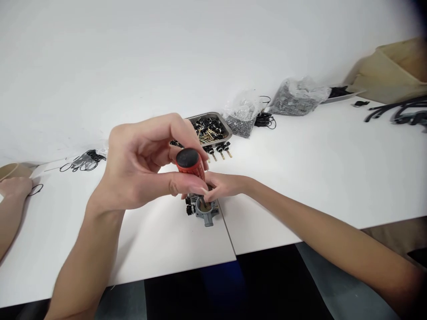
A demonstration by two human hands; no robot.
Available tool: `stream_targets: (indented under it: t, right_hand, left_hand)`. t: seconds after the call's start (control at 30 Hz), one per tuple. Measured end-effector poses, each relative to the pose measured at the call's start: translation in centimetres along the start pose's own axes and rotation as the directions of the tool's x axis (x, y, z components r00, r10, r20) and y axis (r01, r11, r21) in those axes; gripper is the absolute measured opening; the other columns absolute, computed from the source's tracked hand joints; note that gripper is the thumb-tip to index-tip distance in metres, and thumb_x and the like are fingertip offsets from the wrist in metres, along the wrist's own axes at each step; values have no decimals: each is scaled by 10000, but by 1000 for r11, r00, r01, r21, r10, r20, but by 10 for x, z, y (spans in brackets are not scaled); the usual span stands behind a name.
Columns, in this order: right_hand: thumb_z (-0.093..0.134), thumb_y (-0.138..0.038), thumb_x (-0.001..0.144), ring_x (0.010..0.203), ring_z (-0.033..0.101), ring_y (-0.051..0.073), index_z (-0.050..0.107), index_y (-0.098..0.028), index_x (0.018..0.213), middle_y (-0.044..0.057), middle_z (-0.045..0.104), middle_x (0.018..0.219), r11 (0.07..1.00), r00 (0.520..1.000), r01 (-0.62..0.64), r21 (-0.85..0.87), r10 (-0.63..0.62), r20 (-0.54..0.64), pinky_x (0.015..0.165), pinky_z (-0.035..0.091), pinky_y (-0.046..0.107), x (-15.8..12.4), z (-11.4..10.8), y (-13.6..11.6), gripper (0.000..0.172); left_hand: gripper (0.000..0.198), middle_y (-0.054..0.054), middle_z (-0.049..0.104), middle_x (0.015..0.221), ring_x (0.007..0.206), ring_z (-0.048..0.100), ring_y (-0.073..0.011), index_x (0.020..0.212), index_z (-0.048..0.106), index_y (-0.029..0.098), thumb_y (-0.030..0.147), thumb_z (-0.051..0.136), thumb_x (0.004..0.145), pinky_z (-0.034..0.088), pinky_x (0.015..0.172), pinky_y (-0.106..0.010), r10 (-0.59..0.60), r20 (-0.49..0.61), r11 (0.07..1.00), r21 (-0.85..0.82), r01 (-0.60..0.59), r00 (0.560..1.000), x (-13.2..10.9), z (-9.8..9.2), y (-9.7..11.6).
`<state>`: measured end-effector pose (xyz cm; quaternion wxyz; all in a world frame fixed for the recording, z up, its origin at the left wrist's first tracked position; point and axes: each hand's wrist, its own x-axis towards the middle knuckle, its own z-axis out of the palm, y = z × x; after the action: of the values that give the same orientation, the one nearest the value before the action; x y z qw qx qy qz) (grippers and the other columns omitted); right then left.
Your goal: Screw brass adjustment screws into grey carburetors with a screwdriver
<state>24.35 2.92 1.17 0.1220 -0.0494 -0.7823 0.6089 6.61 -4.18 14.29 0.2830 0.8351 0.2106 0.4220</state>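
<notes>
My left hand (pixel 150 160) is closed around the red handle of a screwdriver (pixel 190 163), whose rounded black end faces up toward me. The shaft points down into the round opening of a grey metal carburetor (pixel 208 218) on the white table. Black knobs stick out on the carburetor's left side. Behind the screwdriver, my right hand (pixel 225 184) grips the carburetor from its far side; some of its fingers are hidden by my left hand and the handle. Whether the screwdriver's tip touches a screw inside the opening is hidden.
A metal tray (pixel 228 131) holds black and brass fittings, with several brass-tipped fittings (pixel 220 151) in front. Plastic bags of small parts (pixel 296 98), black hoses (pixel 400 109) and a beige bin (pixel 393 66) lie rightward. Far left are black rings (pixel 88 159) and another person's hand (pixel 16 186).
</notes>
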Motion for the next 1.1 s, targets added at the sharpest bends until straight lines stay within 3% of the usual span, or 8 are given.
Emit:
stream_targets:
  t: [0.37,0.6,0.87,1.1]
  right_hand:
    - [578,-219,808,1191,526,243,599,-175,1244,101,533,1296,1000,999,28,-1,-28,29,992,451,378,0,0,-3,439]
    - [579,-198,797,1140,573,244,590,-148,1239,117,553,1278,1000,1000,-17,12,17,22,983,466,393,-1,0,2,445]
    - [576,-225,801,1208,516,249,614,-162,1234,102,557,1268,1000,999,26,0,-26,30,1029,429,402,-2,0,-2,440]
    - [590,-235,796,1247,479,260,633,-177,1197,95,522,1303,998,999,43,-43,-43,10,1054,410,411,-1,0,-2,407]
  left_hand:
    - [234,-23,671,764,725,661,-172,930,672,264,331,778,732,555,599,-306,44,27,988,147,-47,999,2,0,-1]
    - [313,-1,662,726,733,676,-177,964,690,240,251,822,681,582,647,-328,108,34,992,61,-110,994,3,0,1]
    - [260,-32,656,719,641,679,-185,947,731,234,296,801,704,551,473,-286,-7,-88,993,120,17,996,-2,6,13]
    - [222,-40,665,757,661,696,-192,923,741,233,312,787,720,578,480,-264,-25,-106,991,126,39,994,-3,5,15]
